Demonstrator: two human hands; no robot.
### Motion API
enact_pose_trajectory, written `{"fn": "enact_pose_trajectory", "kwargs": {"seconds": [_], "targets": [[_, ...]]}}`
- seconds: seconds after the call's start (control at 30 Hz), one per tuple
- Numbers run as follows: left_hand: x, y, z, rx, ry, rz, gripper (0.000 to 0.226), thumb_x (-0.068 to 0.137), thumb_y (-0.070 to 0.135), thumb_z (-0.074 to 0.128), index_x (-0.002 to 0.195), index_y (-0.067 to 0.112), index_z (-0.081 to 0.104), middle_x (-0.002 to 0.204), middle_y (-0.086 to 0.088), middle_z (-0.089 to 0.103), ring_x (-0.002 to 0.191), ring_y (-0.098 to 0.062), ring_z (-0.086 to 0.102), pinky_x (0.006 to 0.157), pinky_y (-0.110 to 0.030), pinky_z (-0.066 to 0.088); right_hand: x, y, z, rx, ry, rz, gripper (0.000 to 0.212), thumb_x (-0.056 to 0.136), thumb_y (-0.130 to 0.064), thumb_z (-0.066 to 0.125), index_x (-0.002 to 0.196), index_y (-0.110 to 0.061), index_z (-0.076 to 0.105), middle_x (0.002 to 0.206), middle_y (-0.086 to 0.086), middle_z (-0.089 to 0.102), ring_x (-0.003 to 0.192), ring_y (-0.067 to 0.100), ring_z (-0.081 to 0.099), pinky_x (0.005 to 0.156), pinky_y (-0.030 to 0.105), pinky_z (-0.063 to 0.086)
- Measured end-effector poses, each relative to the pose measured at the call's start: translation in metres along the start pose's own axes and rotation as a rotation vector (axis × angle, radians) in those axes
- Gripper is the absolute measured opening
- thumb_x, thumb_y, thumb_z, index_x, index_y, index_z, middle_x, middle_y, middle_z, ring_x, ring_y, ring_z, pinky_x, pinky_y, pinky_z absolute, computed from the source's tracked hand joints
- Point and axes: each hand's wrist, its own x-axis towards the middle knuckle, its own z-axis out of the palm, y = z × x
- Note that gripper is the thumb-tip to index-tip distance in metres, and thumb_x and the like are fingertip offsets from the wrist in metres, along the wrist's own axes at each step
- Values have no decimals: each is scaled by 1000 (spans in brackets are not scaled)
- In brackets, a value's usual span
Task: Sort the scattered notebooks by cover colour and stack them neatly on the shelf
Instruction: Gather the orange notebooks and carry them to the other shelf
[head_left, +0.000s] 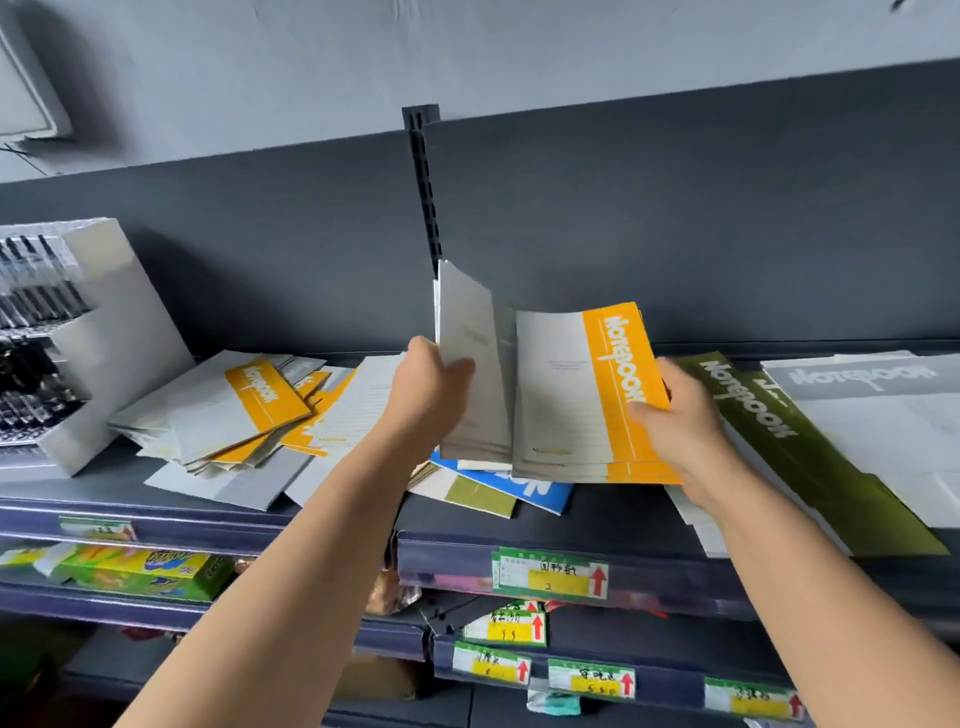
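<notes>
The head view shows the sorting as begun but far from done. The left hand (431, 387) curls round the edge of a pale grey paper notebook (470, 358) that stands on end. The right hand (683, 423) pinches a thin bundle of orange-and-white notebooks (615, 387), thumb on the top cover and fingers underneath. Both lots are lifted just above the dark grey metal shelf (623, 519), over a blue-covered notebook (524, 488) that lies flat and askew. To the right an olive-green notebook (810, 467) and a grey-banded white notebook (862, 382) lie overlapping, which I take for the start of colour groups, though neither is squared up. To the left a loose heap of orange notebooks (265, 397) sprawls at mixed angles, unsorted. The held covers are thin, soft card, bowed slightly in the grip, each with a coloured band printed "Notebook"
</notes>
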Motion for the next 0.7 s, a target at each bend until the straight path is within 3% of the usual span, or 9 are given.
{"fn": "enact_pose_trajectory", "kwargs": {"seconds": [0.1, 0.23, 0.37, 0.47, 0.53, 0.6, 0.7], "targets": [[-9, 27, 12, -244, 5, 103, 14, 94, 21, 54, 99, 10, 47, 93, -6, 61, 76, -19, 58, 62, -32, 50, -13, 2, -30, 83, 138, -26, 38, 94, -11, 55, 129, -26, 54, 113, -6, 66, 101, 17, 63, 83, 37, 53], [-39, 57, 54, -454, -206, 173, 11, 95, 20, 55, 99, 13, 46, 91, -1, 59, 80, -17, 57, 68, -37, 53, -58, 9, -90, 148, 332, -37, 45, 92, -7, 57, 130, -31, 54, 116, -10, 67, 107, 14, 63, 92, 41, 51], [-90, 87, 117, -395, -484, 258, 14, 93, 22, 57, 99, 13, 48, 95, -4, 61, 79, -17, 57, 68, -36, 51, -126, 23, -156, 128, 523, -14, 44, 90, 4, 54, 112, -33, 62, 107, -10, 70, 100, 12, 65, 93, 42, 51], [-147, 115, 160, -361, -719, 296, 36, 78, 33, 59, 102, 6, 53, 102, -12, 65, 84, -23, 61, 77, -46, 53, -189, 37, -208, 50, 710, 55, 48, 87, 9, 53, 107, -34, 62, 103, -7, 70, 98, 17, 65, 94, 43, 50], [-190, 131, 186, -349, -856, 324, 34, 69, 36, 53, 91, 10, 55, 96, -11, 66, 84, -26, 62, 78, -49, 56, -234, 42, -236, 10, 815, 115, 44, 86, 9, 52, 96, -33, 61, 95, -7, 70, 90, 18, 64, 91, 41, 50], [-245, 150, 205, -339, -1000, 373, 22, 66, 32, 50, 77, 14, 55, 86, -9, 64, 77, -24, 58, 68, -41, 52, -287, 44, -264, -24, 933, 168, 41, 87, 8, 52, 97, -31, 59, 91, -8, 68, 86, 16, 62, 88, 39, 50], [-326, 170, 231, -371, -1168, 406, 38, 66, 32, 58, 96, 9, 61, 100, -10, 70, 89, -28, 67, 77, -47, 57, -367, 43, -299, -83, 1080, 236, 40, 88, 6, 50, 107, -28, 59, 99, -2, 68, 91, 17, 64, 86, 38, 51]]}}
